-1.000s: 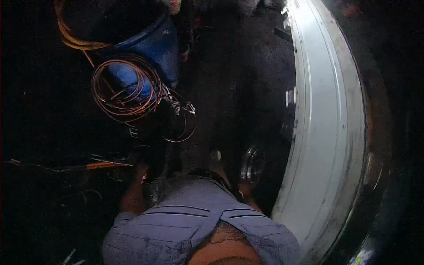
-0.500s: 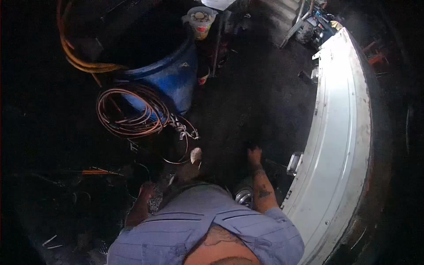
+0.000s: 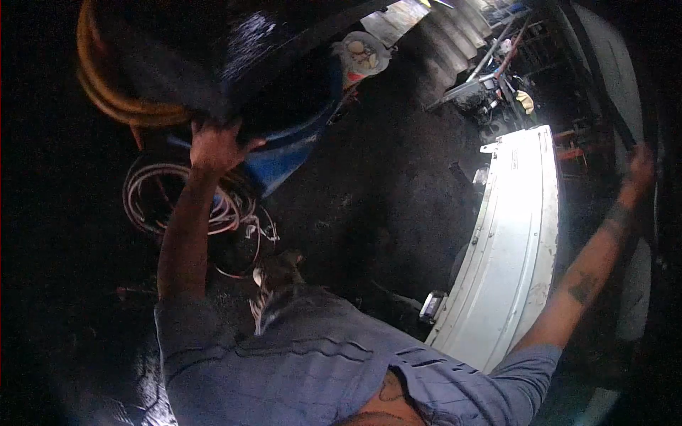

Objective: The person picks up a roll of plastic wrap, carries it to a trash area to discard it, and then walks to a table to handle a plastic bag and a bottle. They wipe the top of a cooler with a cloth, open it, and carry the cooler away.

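Observation:
My left hand [image 3: 217, 148] is raised at upper left, its fingers closed over the lower corner of a large dark glossy panel [image 3: 245, 50], thumb pointing right. Behind that hand stands a blue barrel [image 3: 284, 160], partly covered by the panel. My right hand [image 3: 641, 169] reaches out to the far right and is closed on the dark edge of a long pale panel [image 3: 616, 64]. Its fingertips are hard to make out in the dim light. Between my arms a long white metal panel [image 3: 508, 241] stretches along the floor.
A coiled hose [image 3: 153, 192] lies below the barrel, and a thick yellow hose [image 3: 106, 99] hangs at upper left. At the back are a clear bucket [image 3: 364, 55], corrugated sheets [image 3: 455, 39] and a cluttered metal frame [image 3: 479, 89]. The floor is dark.
Both hands have risen from low by my body: the left up to the dark panel, the right far out to the pale panel. These two panels have come into view. The camera view has shifted.

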